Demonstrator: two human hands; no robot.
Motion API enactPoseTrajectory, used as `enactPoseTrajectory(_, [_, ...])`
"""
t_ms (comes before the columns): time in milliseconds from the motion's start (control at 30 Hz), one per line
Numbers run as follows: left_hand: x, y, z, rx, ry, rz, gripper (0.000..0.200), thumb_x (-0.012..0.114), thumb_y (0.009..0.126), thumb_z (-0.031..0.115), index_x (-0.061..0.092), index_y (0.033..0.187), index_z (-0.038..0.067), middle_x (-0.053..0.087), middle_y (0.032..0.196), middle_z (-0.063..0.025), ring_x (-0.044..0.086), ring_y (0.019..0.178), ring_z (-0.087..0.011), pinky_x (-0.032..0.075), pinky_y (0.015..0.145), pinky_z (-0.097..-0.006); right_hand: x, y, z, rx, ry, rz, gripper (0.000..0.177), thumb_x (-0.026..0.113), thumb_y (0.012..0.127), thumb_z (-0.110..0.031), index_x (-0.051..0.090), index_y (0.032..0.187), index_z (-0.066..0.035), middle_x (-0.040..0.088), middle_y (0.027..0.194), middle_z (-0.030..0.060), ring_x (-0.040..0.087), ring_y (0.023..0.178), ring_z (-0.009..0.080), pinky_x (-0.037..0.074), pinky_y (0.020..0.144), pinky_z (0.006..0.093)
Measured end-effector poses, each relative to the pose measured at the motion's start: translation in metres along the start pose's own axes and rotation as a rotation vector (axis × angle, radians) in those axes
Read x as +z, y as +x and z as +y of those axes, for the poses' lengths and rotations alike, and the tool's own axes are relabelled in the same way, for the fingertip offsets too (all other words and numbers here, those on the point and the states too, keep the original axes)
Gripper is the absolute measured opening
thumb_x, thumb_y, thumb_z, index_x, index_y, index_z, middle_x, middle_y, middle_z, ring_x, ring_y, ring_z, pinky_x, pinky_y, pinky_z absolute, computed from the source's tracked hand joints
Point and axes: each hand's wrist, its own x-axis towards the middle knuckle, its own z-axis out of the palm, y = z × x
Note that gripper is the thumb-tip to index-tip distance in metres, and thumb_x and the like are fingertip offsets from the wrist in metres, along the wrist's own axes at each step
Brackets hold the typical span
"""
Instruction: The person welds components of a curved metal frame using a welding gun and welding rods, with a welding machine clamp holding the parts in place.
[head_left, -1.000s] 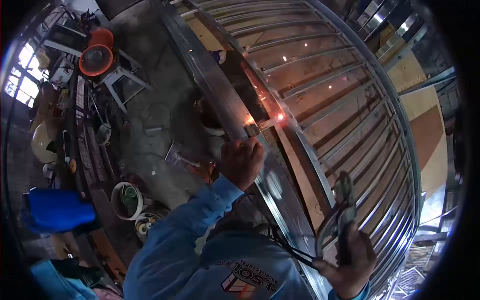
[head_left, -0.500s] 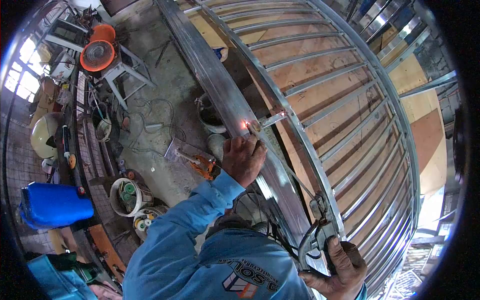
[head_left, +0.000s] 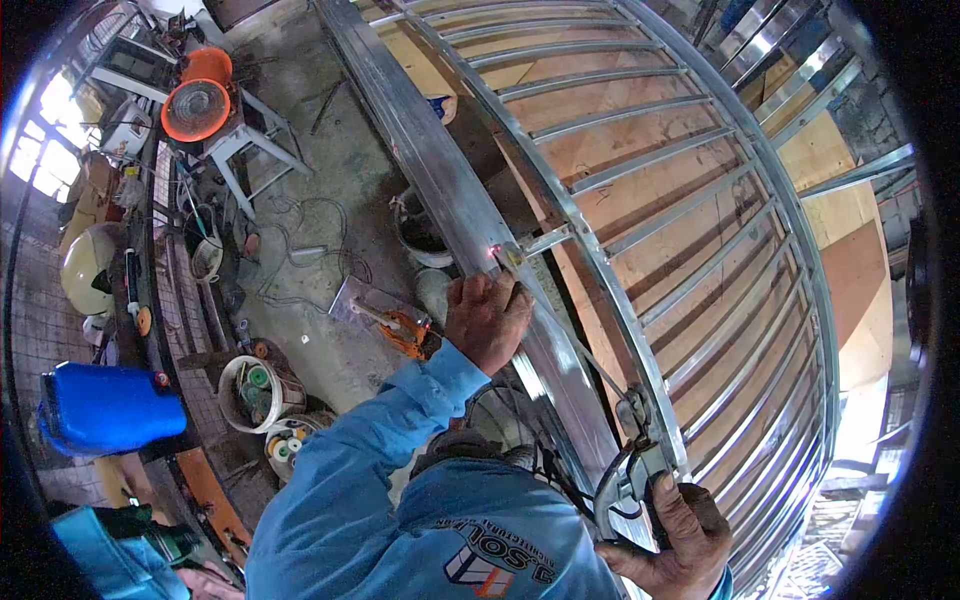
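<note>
My left hand (head_left: 489, 322) rests on the long grey metal beam (head_left: 450, 185), its fingers bent together beside a small tan piece (head_left: 514, 256). What those fingers hold is hidden. A small red glowing spot (head_left: 495, 250) shows on the beam just beyond the fingertips. At the lower right, my right hand (head_left: 680, 540) is closed around a welding electrode holder (head_left: 650, 468). A thin rod (head_left: 600, 368) runs from its jaws up and left along the beam. A short metal bar (head_left: 546, 240) links the beam to the curved barred metal frame (head_left: 625, 300).
Brown wooden boards (head_left: 640, 150) lie beneath the frame. An orange fan (head_left: 195, 110) stands on a stool (head_left: 255, 150) at upper left. Buckets (head_left: 285, 395), a blue container (head_left: 115, 408) and an orange-handled tool (head_left: 400, 335) are at left; cables trail over the floor.
The glow by my left fingertips has become smaller and dimmer. A reddish light at the frame end of the short bar has faded. Both hands have hardly moved.
</note>
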Motion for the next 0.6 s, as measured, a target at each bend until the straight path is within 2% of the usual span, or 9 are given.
enactPoseTrajectory(100, [-0.008,0.004,0.001,0.001,0.023,-0.042,0.014,0.072,0.084,0.020,0.069,0.095,0.012,0.063,0.106,-0.0080,0.054,0.095,-0.0272,0.044,0.083,-0.0461,0.000,0.000,-0.001,0.047,0.024,-0.033,0.083,0.091,0.072,-0.035,0.057,0.141,-0.004,0.069,0.112,0.0234,0.068,0.091,0.0415,0.058,0.077,0.0438])
enactPoseTrajectory(133, [0.026,-0.014,-0.003,-0.311,-0.673,-0.061,0.013,0.072,0.085,0.019,0.069,0.095,0.011,0.063,0.104,-0.0079,0.054,0.093,-0.0249,0.045,0.082,-0.0430,0.001,0.000,0.000,0.025,-0.006,-0.020,0.083,0.091,0.071,-0.035,0.058,0.141,-0.004,0.069,0.112,0.0227,0.068,0.092,0.0413,0.058,0.077,0.0441])
enactPoseTrajectory(167, [0.088,-0.045,-0.010,-0.624,-1.369,-0.076,0.011,0.071,0.087,0.018,0.068,0.094,0.011,0.062,0.102,-0.0077,0.053,0.092,-0.0227,0.045,0.081,-0.0400,0.002,0.000,0.000,0.003,-0.036,-0.008,0.082,0.091,0.071,-0.035,0.058,0.140,-0.004,0.069,0.113,0.0220,0.068,0.093,0.0411,0.058,0.078,0.0444])
enactPoseTrajectory(200, [0.094,-0.048,-0.014,-0.608,-1.274,-0.120,0.012,0.071,0.086,0.018,0.068,0.094,0.011,0.062,0.102,-0.0075,0.054,0.091,-0.0229,0.045,0.080,-0.0402,0.003,-0.001,0.000,-0.019,-0.065,0.005,0.082,0.091,0.071,-0.035,0.059,0.139,-0.004,0.069,0.113,0.0214,0.068,0.094,0.0410,0.058,0.078,0.0446])
enactPoseTrajectory(267, [0.080,-0.043,-0.012,-0.479,-0.845,-0.177,0.012,0.071,0.085,0.018,0.068,0.095,0.011,0.062,0.101,-0.0070,0.054,0.090,-0.0234,0.045,0.078,-0.0406,0.002,-0.002,-0.002,0.019,-0.071,-0.022,0.081,0.090,0.071,-0.036,0.060,0.138,-0.003,0.069,0.113,0.0202,0.067,0.096,0.0406,0.058,0.079,0.0449])
enactPoseTrajectory(300, [0.078,-0.042,-0.012,-0.459,-0.802,-0.177,0.013,0.071,0.085,0.018,0.068,0.095,0.011,0.062,0.101,-0.0068,0.054,0.090,-0.0237,0.045,0.078,-0.0408,0.001,-0.003,-0.003,0.038,-0.075,-0.034,0.080,0.090,0.071,-0.037,0.060,0.137,-0.003,0.069,0.113,0.0196,0.067,0.097,0.0404,0.058,0.080,0.0451])
enactPoseTrajectory(400, [0.072,-0.039,-0.007,-0.423,-0.712,-0.164,0.014,0.071,0.083,0.018,0.067,0.095,0.011,0.062,0.100,-0.0061,0.054,0.089,-0.0244,0.044,0.075,-0.0414,0.005,-0.004,0.002,-0.014,-0.120,0.009,0.080,0.089,0.072,-0.041,0.060,0.137,-0.003,0.069,0.112,0.0196,0.067,0.096,0.0399,0.058,0.080,0.0443])
enactPoseTrajectory(500, [0.070,-0.038,-0.004,-0.414,-0.676,-0.134,0.016,0.072,0.082,0.017,0.066,0.095,0.011,0.062,0.099,-0.0055,0.054,0.087,-0.0251,0.044,0.072,-0.0420,0.001,-0.005,0.000,0.038,-0.137,-0.085,0.080,0.086,0.075,-0.045,0.059,0.138,-0.003,0.068,0.111,0.0205,0.067,0.094,0.0402,0.059,0.079,0.0437])
enactPoseTrajectory(600, [0.066,-0.036,-0.007,-0.478,-0.815,-0.084,0.018,0.072,0.080,0.017,0.066,0.096,0.011,0.062,0.097,-0.0048,0.054,0.086,-0.0259,0.043,0.070,-0.0426,0.006,-0.008,0.005,-0.045,-0.152,0.028,0.080,0.086,0.077,-0.045,0.058,0.140,-0.003,0.068,0.111,0.0212,0.067,0.092,0.0406,0.058,0.078,0.0437])
